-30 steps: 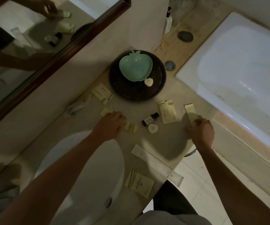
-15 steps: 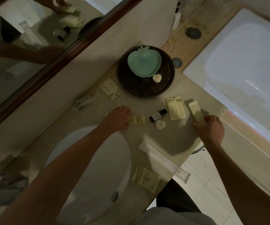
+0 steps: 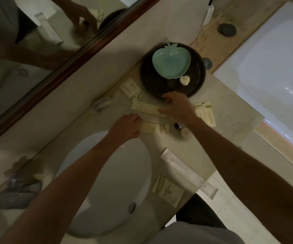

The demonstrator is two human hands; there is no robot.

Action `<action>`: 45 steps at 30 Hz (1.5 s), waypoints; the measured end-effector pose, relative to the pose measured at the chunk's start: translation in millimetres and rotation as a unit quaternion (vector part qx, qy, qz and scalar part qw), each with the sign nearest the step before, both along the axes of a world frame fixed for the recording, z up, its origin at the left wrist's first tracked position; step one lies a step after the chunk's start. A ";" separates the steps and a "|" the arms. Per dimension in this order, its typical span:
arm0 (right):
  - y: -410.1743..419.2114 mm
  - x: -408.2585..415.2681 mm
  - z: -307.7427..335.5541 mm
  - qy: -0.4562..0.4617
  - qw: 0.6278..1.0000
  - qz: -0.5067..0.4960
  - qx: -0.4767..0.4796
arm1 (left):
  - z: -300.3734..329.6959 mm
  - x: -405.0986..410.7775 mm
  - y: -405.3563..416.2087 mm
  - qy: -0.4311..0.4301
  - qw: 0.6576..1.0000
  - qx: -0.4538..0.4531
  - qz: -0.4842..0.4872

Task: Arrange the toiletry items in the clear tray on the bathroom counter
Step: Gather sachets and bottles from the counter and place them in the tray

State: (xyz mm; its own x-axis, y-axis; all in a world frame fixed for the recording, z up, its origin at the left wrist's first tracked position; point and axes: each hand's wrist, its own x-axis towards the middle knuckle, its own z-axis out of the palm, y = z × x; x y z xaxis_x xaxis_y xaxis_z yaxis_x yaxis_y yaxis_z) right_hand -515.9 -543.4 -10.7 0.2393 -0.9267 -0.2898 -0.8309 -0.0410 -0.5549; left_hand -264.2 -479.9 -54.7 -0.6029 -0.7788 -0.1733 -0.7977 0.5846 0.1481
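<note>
A faint clear tray lies on the counter between the sink and the dark round tray. My left hand rests palm down on its left end, next to a cream sachet. With my right hand I pinch a narrow cream packet by one end, just over the clear tray's far side. My right forearm partly hides a small dark bottle and a heart-shaped soap. More sachets lie near the wall, at the right and at the counter's front, beside a long white packet.
The dark round tray holds a green apple-shaped dish and a second heart soap. The white sink is below my left arm. A bathtub lies to the right and a wood-framed mirror at upper left. Crumpled clear wrap sits by the wall.
My right hand picked up the narrow packet from the counter's right edge and carried it left to the clear tray. My left hand has stayed in place.
</note>
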 end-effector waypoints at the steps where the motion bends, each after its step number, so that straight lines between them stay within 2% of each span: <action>1: -7.4 -6.2 -0.2 0.002 1.000 -0.010 -0.003 | -1.6 3.7 2.6 0.009 1.000 -0.007 0.011; 8: -17.3 -22.0 -15.4 0.045 0.999 0.006 -0.017 | -1.9 3.5 3.8 0.046 0.998 -0.023 0.039; 12: -12.6 -2.8 -19.2 0.075 0.993 0.063 -0.060 | -1.4 -6.6 1.0 0.044 0.998 0.006 0.044; 15: -5.9 4.7 -26.8 0.082 0.991 0.092 -0.055 | -1.7 -9.9 -1.5 0.027 0.998 0.017 0.047; 21: 17.7 5.0 -43.9 0.085 0.987 0.110 -0.082 | 3.3 -15.2 -4.7 0.045 0.996 -0.033 0.076; 24: 21.3 7.4 -44.2 0.072 0.989 0.107 -0.071 | 4.7 -18.8 -0.3 0.068 0.984 -0.024 0.164; 28: 28.9 17.7 -41.1 0.027 0.998 0.063 -0.015 | 5.7 -30.9 7.5 0.124 0.936 0.029 0.329; 31: 48.9 34.3 -40.4 0.003 0.995 0.080 0.052 | 6.0 -42.1 0.2 0.100 0.929 0.028 0.356; 34: 59.9 38.5 -39.1 -0.021 0.991 0.120 0.060 | 5.4 -50.5 -6.7 0.075 0.934 0.037 0.347; 37: 53.8 26.6 -33.3 0.015 0.991 0.133 -0.009 | -3.1 -53.7 0.2 0.039 0.938 0.028 0.343; 40: 38.4 5.5 -27.6 0.117 0.977 0.127 -0.125 | -9.2 -60.7 12.1 0.015 0.911 0.002 0.413; 42: 26.5 -8.6 -24.8 0.166 0.961 0.163 -0.148 | -11.2 -68.1 18.3 0.017 0.900 0.023 0.434; 45: 12.1 -32.7 -17.9 0.184 0.943 0.225 -0.165 | -16.7 -71.7 26.6 0.012 0.933 0.019 0.359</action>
State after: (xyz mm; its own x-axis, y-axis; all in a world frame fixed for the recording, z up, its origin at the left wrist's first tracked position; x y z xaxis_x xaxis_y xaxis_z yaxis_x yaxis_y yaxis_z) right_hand -548.7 -531.3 -28.6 0.5694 -0.8094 -0.1435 -0.8217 -0.5553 -0.1286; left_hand -335.9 -453.3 -71.3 0.0682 -0.9771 -0.2018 -0.9778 -0.1056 0.1808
